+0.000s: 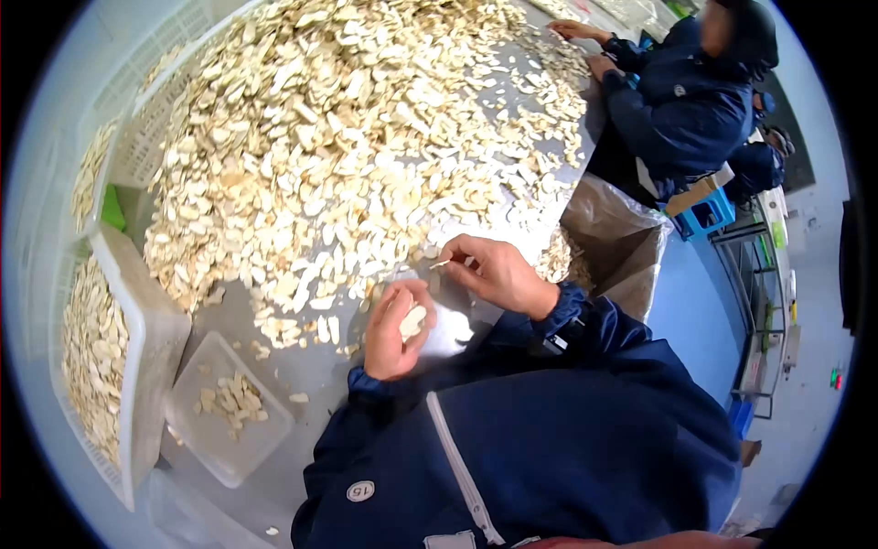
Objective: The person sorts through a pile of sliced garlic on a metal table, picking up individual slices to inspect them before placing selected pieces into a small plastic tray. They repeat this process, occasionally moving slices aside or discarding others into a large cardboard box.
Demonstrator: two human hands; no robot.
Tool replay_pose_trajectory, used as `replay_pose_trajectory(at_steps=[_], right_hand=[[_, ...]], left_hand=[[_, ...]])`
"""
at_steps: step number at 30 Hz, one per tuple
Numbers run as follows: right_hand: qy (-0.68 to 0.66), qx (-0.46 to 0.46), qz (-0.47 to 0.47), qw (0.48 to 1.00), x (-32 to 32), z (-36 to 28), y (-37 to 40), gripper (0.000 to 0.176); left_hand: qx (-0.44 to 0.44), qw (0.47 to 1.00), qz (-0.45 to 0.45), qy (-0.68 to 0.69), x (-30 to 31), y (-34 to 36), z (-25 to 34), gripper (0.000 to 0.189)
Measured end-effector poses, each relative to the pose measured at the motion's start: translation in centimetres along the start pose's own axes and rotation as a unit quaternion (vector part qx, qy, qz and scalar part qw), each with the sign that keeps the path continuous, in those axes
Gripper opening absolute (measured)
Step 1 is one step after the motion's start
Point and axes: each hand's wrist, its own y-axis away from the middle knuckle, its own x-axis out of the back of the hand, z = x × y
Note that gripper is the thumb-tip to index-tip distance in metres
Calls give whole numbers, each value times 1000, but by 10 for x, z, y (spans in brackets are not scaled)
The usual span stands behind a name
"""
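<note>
A broad heap of pale, flat dried slices (pixel 302 119) covers the grey table (pixel 306 371) in front of me. My left hand (pixel 393 334) is at the near edge of the heap, fingers curled around a few pale slices (pixel 413 320) that show in the palm. To its right, my right hand (pixel 498 274) pinches one thin slice (pixel 440 264) between thumb and fingertip, seen edge-on. Loose slices lie on the tabletop just beyond both hands.
At the left stand white plastic crates (pixel 151 343) filled with slices. A clear shallow tub (pixel 274 430) near me contains several slices. Right of the table is a plastic-lined bin (pixel 631 247) with slices inside. A co-worker (pixel 677 119) in dark clothing reaches over the far right edge.
</note>
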Motion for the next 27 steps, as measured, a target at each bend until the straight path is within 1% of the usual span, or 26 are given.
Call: replay_pose_trajectory(at_steps=[2,4,6,8,9,10,12,14,15,18,19,22,23,24,26,27], right_hand=[[102,82,73,989,-1,17,-4,24],[155,135,97,974,1,24,-3,27],[149,196,61,967,0,28,0,30],[157,269,21,950,-2,27,0,31],[169,263,16,950,-5,37,1,29],[161,270,62,947,-7,51,-3,26],[209,195,105,952,11,67,-14,24],[225,128,149,954,26,67,-23,23],[205,120,162,958,25,65,-31,25],[243,179,216,928,9,48,-53,27],[249,188,225,923,3,44,-57,29],[222,160,150,950,8,57,-53,27],[225,128,151,954,18,55,-46,25],[222,133,185,948,23,65,-44,22],[222,62,216,949,42,75,-28,19],[247,44,222,942,50,77,-20,18]], left_hand=[[13,1000,-13,22,0,0,0,28],[25,999,-24,33,0,2,5,26],[36,998,-40,40,1,2,3,26],[32,997,-57,37,8,-1,0,25],[38,996,-69,35,11,-1,0,25],[43,995,-80,33,12,-1,1,24],[46,994,-91,35,13,0,2,23],[52,993,-93,41,10,0,2,23],[55,993,-95,41,11,-1,1,22],[60,993,-96,44,14,-2,1,21],[59,993,-95,45,12,-1,2,21],[55,995,-79,36,7,1,6,20],[54,996,-71,32,7,2,6,20],[29,996,-78,-9,8,2,5,20],[-9,991,-98,-95,8,1,3,19],[16,993,-95,-68,8,0,3,19]])
